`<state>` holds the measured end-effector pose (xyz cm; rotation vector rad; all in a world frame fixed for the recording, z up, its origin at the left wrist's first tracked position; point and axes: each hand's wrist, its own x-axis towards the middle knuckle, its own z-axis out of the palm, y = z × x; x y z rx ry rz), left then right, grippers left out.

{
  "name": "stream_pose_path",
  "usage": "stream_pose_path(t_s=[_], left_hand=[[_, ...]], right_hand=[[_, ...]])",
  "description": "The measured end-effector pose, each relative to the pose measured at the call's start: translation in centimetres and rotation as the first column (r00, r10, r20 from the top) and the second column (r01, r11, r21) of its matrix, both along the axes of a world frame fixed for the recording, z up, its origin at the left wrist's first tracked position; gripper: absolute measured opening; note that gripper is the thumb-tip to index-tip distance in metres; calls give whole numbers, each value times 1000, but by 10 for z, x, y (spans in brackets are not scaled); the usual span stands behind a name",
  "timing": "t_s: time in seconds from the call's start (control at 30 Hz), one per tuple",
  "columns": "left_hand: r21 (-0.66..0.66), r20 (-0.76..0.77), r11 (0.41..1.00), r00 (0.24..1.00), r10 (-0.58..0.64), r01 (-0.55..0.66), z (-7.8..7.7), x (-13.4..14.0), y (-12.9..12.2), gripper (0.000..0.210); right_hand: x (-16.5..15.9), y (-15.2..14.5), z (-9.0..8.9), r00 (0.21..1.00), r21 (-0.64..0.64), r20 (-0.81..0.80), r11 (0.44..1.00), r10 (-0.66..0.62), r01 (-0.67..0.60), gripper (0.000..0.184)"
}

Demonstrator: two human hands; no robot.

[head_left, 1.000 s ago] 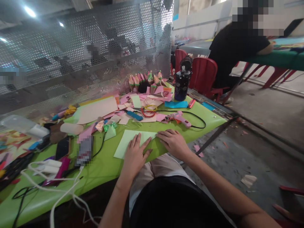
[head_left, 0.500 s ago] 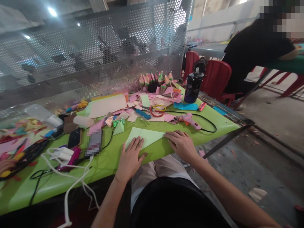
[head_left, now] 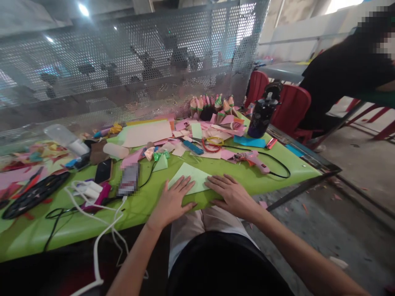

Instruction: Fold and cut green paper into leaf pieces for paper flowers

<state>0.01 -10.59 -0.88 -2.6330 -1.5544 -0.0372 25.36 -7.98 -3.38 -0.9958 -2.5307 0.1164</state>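
A pale green sheet of paper (head_left: 191, 176), folded to a triangular shape, lies on the bright green tabletop (head_left: 148, 224) in front of me. My left hand (head_left: 173, 200) rests flat on its left part, fingers stretched out. On its right part lies my right hand (head_left: 231, 192), also flat, with the fingers extended and covering that corner. Just beyond the sheet are a smaller green paper piece (head_left: 161, 165) and a shiny green bow (head_left: 161, 155).
A pink glue gun (head_left: 251, 159) with a black cord lies to the right, near a dark bottle (head_left: 262, 113). Paper cones (head_left: 212, 105) stand at the back by a perforated metal panel (head_left: 138, 74). Phones (head_left: 128, 179) and white cables (head_left: 101, 230) are leftward. A person in black sits at far right.
My right hand has slid left from the paper's right tip onto its right part, covering more of it. My left hand stays flat on the sheet. The view has shifted slightly.
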Motion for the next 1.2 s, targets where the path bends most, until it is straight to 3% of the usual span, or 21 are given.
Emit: stream_pose_path(t_s=[0.23,0.4,0.67,0.9,1.2], left_hand=[[159,69,987,998,-7,-4,-11,9,-23,58],[161,140,987,990,4,-27,-22,13,-31,60],[115,178,993,983,-50,29,-26,10,-30,57],[133,262,990,962,-73,39,-29,3,-34,57],[201,356,965,930,88,-168,-25,-11,-48,39]], right_hand=[[10,-33,-13,985,162,-142,984,98,-74,30],[14,-39,-20,964,154,-150,968,219,-196,36],[18,-9,-9,994,6,-46,995,102,-102,66],[8,-3,-6,979,-37,-144,987,147,-154,49],[10,1,-11,972,-49,-223,995,70,-83,37]])
